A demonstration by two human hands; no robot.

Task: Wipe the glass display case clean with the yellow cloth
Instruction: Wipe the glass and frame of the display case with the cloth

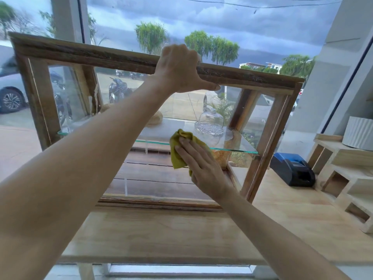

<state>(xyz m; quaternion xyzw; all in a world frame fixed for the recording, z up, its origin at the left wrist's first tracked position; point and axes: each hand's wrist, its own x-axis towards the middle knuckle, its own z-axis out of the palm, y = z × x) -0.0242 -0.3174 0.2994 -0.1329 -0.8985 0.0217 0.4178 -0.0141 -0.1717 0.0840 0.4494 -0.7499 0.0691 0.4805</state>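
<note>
A wood-framed glass display case (60, 51) stands on a light wooden counter in front of a big window. My left hand (179, 69) grips the case's top front rail, fingers over the top and thumb stretched along its lower edge. My right hand (198, 166) lies flat with straight fingers on the yellow cloth (177, 150), pressing it against the front glass at mid height. The cloth is bunched, and part of it is hidden under my palm. Inside, a glass shelf (238, 148) carries a clear glass dome on a dish (211, 123).
The counter (181, 235) runs toward me below the case. To the right sit a black and blue device (292, 170), pale wooden cubby boxes (347, 178) and a white ribbed pot (358, 132). Through the window are parked motorbikes, cars and trees.
</note>
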